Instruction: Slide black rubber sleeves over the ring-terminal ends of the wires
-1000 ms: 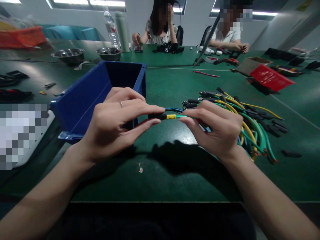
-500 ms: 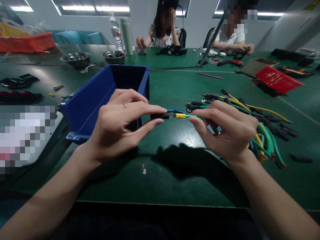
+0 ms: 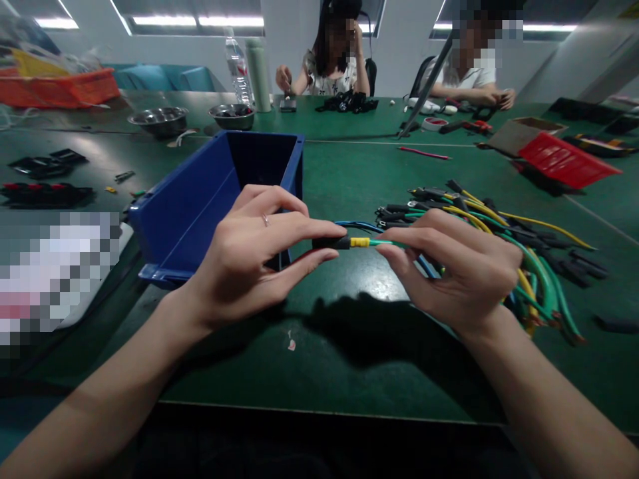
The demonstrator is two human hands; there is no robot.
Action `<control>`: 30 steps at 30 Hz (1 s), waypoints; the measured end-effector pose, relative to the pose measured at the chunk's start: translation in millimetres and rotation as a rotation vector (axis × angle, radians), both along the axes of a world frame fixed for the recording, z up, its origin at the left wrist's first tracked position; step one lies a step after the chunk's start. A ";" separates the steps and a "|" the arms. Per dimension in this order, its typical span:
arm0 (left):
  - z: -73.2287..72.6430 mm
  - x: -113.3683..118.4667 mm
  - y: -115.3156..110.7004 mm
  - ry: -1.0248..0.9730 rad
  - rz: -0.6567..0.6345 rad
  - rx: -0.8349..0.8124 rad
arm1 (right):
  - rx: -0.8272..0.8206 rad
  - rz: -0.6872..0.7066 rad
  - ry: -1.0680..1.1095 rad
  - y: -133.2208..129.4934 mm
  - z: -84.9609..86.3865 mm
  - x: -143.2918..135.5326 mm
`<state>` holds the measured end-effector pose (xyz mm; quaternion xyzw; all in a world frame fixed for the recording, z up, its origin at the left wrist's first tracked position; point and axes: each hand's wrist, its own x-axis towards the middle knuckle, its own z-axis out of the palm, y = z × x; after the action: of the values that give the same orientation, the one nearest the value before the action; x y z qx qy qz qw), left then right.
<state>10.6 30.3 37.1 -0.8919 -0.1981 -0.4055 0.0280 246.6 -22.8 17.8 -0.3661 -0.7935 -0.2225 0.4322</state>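
Observation:
Between thumb and fingers, my left hand (image 3: 264, 256) pinches a short black sleeve (image 3: 331, 243), closed on it. My right hand (image 3: 449, 266) is closed on a green wire (image 3: 380, 243) that carries a yellow band (image 3: 359, 242) near its end. The sleeve covers the metal terminal at the wire's tip and meets the yellow band. Both hands are above the green table. A bundle of yellow, green and blue wires with black ends (image 3: 544, 286) lies beside and behind my right hand.
A blue bin (image 3: 180, 206) stands behind my left hand. Metal bowls (image 3: 158, 122), a clear bottle (image 3: 237, 70) and a green flask (image 3: 258, 74) are farther back. A red tray (image 3: 569, 159) sits at right. Two people (image 3: 334, 73) sit across the table (image 3: 279, 379).
The black sleeve has slid right over the ring terminal, which showed before and is now covered. My left hand is closer to the yellow band. The view has shifted slightly.

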 end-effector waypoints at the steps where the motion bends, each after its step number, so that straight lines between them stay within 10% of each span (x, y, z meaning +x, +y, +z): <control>1: -0.1 -0.2 -0.1 0.000 -0.001 0.001 | 0.001 0.001 -0.005 -0.1 0.0 0.1; 30: -0.1 0.0 -1.2 0.111 -0.039 0.083 | -0.058 0.028 -0.078 0.3 -5.7 -8.3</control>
<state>10.6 29.1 37.0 -0.9148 -0.1619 -0.3638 0.0682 238.3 -22.4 12.1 -0.3584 -0.8210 -0.2073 0.3931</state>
